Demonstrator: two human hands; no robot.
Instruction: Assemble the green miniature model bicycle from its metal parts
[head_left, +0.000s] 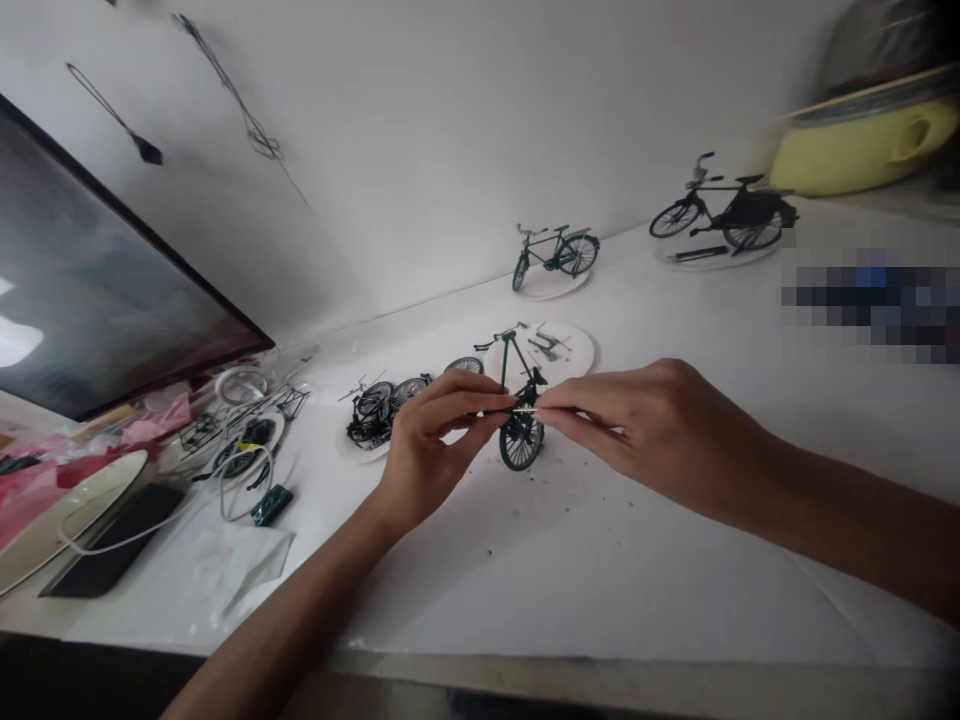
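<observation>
In front of me, above the white table, is a partly built dark green miniature bicycle (521, 440) with one spoked wheel hanging down. My left hand (442, 440) pinches it near the wheel's hub from the left. From the right, my right hand (637, 415) is closed on a thin, light-coloured piece that reaches the bicycle beside my left fingertips; what exactly it is cannot be made out. Just behind the hands lies a round white plate (577, 350) with small green parts on it.
Two assembled miniature bicycles, one green (562, 250) and one black (724, 210), stand at the back. Black bicycle parts (371, 415) are piled to the left. A monitor (112, 270), a cable, a dark green block (271, 505) and a yellow container (855, 150) are around.
</observation>
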